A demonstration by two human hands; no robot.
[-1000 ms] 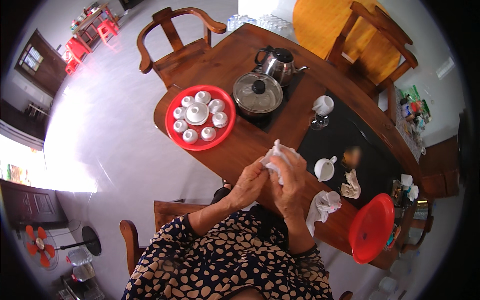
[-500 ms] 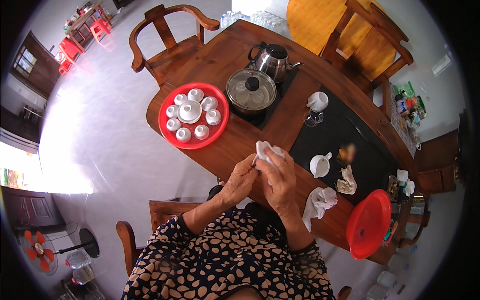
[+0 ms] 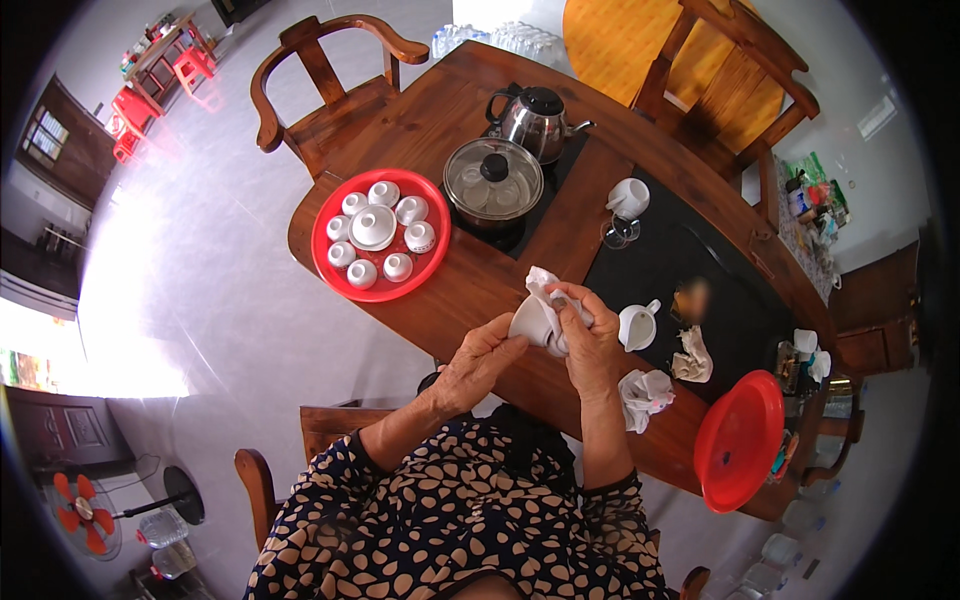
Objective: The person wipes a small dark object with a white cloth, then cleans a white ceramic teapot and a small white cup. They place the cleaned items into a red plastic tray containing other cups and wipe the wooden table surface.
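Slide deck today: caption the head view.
Left hand and right hand hold a white cup and cloth over a wooden table bearing a red tray of teacups.

Home-like room: wooden table (image 3: 562,235), kettle (image 3: 533,128)

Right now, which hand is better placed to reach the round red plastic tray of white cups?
Probably the left hand: it's nearer that tray, while the right hand holds crumpled white cloth against a white cup.

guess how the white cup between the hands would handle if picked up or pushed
The white cup looks like ceramic, so it is probably stiff and could chip if dropped. Its smooth-looking wall may be somewhat slippery. Its rounded side suggests it might roll if pushed while lying over.
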